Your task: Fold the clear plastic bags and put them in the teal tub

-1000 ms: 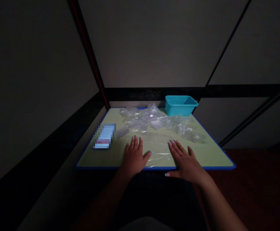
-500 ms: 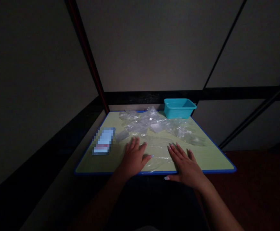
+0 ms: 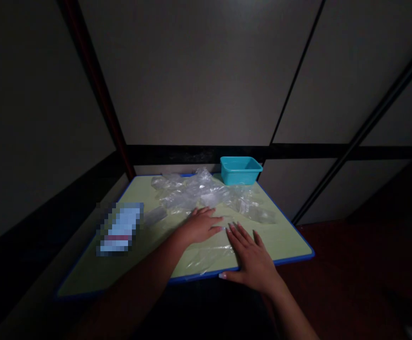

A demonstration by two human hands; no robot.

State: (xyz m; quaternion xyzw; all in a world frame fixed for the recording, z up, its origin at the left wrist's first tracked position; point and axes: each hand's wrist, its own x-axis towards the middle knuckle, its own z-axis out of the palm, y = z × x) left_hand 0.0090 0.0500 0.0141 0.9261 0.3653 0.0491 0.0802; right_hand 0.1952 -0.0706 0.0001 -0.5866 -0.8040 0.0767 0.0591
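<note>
A clear plastic bag [image 3: 209,257] lies flat along the near side of the small yellow-green table [image 3: 294,238]. My left hand [image 3: 202,226] rests on its far part, fingers stretched out and palm down. Over the bag's right side lies my right hand [image 3: 250,257], fingers spread, its thumb at the table's blue front edge. Neither hand grips anything. Just beyond my fingers is a heap of crumpled clear plastic bags [image 3: 192,191], with a whitish flat piece [image 3: 210,199] among them.
A turquoise plastic basin [image 3: 240,171] stands at the table's back right corner. On the left lies a blurred-out flat rectangular thing [image 3: 123,229], with a small greyish clear packet [image 3: 155,216] beside it. Panelled walls [image 3: 199,71] rise behind and to the left.
My left hand has moved forward and to the right across the bag, closer to my right hand. The view has turned right, so everything sits further left. My right hand stays on the bag.
</note>
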